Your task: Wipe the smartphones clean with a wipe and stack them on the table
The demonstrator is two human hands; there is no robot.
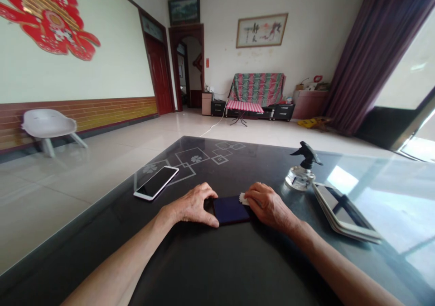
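Observation:
A dark blue, flat phone-like device (pixel 231 210) lies on the black table in front of me. My left hand (pixel 199 205) grips its left end, thumb at the near edge and fingers at the far edge. At the right end, my right hand (pixel 267 203) is closed on a small white cloth or tissue (pixel 244 199), pressed against the device's surface. Most of the white piece is hidden under the fingers. To the left, a white-framed phone (pixel 157 183) rests with its dark screen up, apart from both hands.
A clear spray bottle (pixel 300 177) with a black trigger head stands to the right. Beside it are stacked white tablets (pixel 346 212). The glossy black table (pixel 204 260) has its left edge running diagonally. A white chair (pixel 49 124) stands on the floor at far left.

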